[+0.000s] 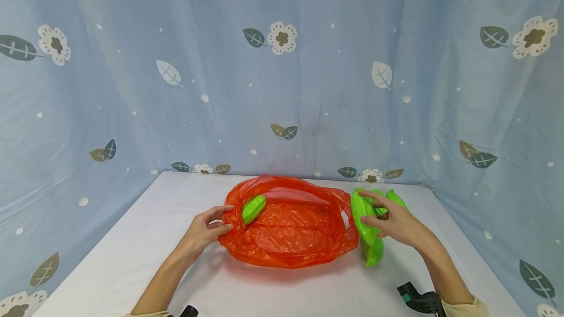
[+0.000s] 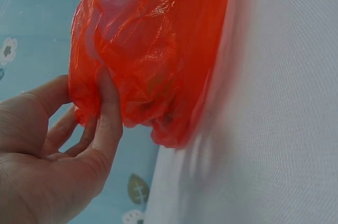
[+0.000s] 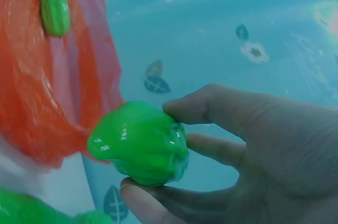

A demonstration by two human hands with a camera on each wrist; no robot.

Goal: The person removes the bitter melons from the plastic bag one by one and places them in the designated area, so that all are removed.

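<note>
A thin red plastic bag (image 1: 291,238) lies spread with its mouth wide. My left hand (image 1: 200,234) pinches its left rim between thumb and fingers; the left wrist view shows the bag film (image 2: 153,39) bunched at the fingertips. Inside, toward that side, lies one glossy, ridged green vegetable (image 1: 254,209). At the bag's right end, my right hand (image 1: 398,219) grips a longer bright green, ridged vegetable (image 1: 363,216). In the right wrist view this held vegetable (image 3: 140,142) is seen end-on between thumb and fingers.
More green vegetables lie by the right hand: one below the held piece (image 1: 373,254), another behind the hand (image 1: 396,198). A white cloth (image 1: 176,199) covers the table. A blue printed curtain (image 1: 326,101) encloses its back and sides.
</note>
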